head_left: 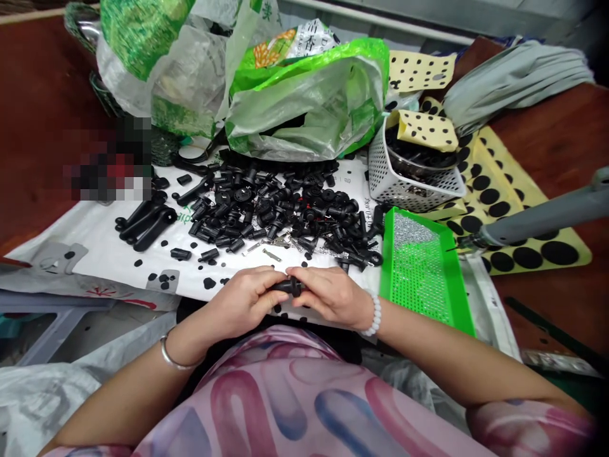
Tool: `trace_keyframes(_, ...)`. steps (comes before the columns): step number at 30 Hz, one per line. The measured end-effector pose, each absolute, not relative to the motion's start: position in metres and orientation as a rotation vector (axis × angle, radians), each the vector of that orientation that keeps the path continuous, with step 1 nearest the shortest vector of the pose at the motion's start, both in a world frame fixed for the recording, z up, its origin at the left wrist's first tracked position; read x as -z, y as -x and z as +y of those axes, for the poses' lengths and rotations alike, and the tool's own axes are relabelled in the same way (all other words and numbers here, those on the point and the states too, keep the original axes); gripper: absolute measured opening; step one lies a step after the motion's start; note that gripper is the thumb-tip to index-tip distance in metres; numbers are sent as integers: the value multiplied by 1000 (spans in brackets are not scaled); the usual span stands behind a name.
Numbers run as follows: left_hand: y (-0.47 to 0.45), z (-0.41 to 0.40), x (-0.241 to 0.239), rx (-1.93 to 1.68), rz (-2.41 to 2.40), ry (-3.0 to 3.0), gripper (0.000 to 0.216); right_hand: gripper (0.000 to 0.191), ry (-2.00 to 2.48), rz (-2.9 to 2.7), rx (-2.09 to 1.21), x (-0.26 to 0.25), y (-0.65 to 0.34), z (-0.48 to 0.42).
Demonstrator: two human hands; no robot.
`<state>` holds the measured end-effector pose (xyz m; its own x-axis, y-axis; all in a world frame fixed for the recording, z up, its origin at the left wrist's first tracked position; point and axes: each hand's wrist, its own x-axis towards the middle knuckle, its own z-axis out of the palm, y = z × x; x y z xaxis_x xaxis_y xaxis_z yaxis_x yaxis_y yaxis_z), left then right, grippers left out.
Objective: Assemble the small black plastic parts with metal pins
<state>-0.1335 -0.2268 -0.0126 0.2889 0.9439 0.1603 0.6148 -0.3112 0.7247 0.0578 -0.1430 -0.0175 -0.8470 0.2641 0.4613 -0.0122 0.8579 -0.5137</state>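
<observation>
Both of my hands meet at the near edge of the white-covered table, closed on one small black plastic part (291,286). My left hand (245,293) pinches its left end, while my right hand (330,291) grips the wider, ringed end. The fingers hide much of the part, so its exact kind does not show. Just beyond my hands spreads a pile of black plastic parts (266,203), with a few small metal strips (272,254) at its front. Several longer black handle-like pieces (155,227) lie to the left of the pile.
To the right stands a green perforated tray (466,304) holding tiny silvery pieces. Behind it is a white basket (380,168) of black parts. A grey electric screwdriver-like tool (537,212) reaches in over yellow sheets of black dots (561,252). Green and white plastic bags (304,108) fill the back.
</observation>
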Motion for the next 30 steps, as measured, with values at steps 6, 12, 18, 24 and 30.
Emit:
trace_keyframes(6,126,-223,24,-939,1666,-2506,23,34,850,-1929,-1806,17,-47,-155)
trace_keyframes(12,133,-204,33,-1161,1716,-2416,23,51,895,-2107,-1527,1,-40,-133)
trace_keyframes(18,160,-163,19,-1225,2104,-2199,35,46,1054,-2301,-694,-27,-53,-79)
trace_keyframes(24,165,-147,5,-1299,2227,-2139,57,30,1409,-2561,-137,-40,-58,-26)
trace_keyframes(30,155,-160,28,-1206,2219,-2141,49,30,1555,-2705,-25,-25,-39,15)
